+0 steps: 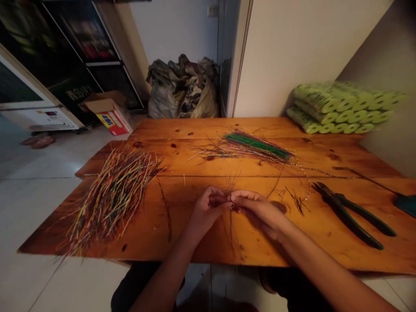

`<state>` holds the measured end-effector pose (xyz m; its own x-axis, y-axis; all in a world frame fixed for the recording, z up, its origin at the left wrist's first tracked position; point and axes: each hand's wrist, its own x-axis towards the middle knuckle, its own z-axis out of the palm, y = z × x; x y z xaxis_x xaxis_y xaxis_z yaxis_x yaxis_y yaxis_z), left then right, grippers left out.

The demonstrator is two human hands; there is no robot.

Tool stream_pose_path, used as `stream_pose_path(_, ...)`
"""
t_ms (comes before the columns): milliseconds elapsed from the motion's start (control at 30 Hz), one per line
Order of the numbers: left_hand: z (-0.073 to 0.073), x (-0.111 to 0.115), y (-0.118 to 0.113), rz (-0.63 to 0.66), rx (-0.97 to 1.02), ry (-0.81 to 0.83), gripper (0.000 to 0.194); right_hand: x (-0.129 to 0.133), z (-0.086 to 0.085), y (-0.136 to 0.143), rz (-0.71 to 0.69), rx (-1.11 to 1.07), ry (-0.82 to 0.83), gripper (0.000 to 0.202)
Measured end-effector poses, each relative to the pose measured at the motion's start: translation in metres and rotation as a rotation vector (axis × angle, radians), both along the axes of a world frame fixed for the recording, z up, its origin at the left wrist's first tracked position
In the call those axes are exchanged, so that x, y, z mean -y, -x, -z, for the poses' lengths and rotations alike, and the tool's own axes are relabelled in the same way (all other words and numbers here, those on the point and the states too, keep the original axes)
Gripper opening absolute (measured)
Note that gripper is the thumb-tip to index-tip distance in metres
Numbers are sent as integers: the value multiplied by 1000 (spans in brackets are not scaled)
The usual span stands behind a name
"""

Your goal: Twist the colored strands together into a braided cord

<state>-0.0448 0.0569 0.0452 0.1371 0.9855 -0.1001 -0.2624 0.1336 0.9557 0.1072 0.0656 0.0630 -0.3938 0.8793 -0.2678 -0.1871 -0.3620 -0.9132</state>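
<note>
Both hands meet over the front middle of the wooden table (195,225). My left hand (211,206) and my right hand (251,206) pinch a small bundle of thin wires (231,229) between their fingertips. The wire ends fan out above the fingers and hang below them. To the left lies a large pile of multicoloured wires (113,195). Behind the hands is another bundle (256,145), partly green. Dark-handled pliers (351,212) rest on the right, beside a few short dark wires (296,201).
Stacked green rolls (344,106) stand at the table's back right, near the wall. A twisted cord (325,173) runs across the right side, and a dark green object (406,204) is at the right edge. Beyond the table are filled bags (182,89) and an open carton (112,115).
</note>
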Motion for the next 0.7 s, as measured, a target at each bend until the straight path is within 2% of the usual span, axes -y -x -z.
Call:
stream_pose_path(200,-11,-1,12,138,-31,2,26,-2,-5,-9,-183,-45,2,15)
stream_pose_path(300,-11,0,13,178,-9,10,20,-1,-7,-12,-263,-21,-25,16)
stream_pose_path(433,-6,0,12,214,31,-16,11,0,-7,-10,-276,28,2,18)
stream_pose_path(500,-3,0,10,173,41,-20,10,0,-7,-7,-258,39,-1,22)
stream_pose_path(633,5,3,-1,-63,25,-7,15,1,-3,-1,-165,95,-78,28)
stream_pose_path(700,11,3,-6,-124,3,1,14,0,2,2,-94,154,-123,30)
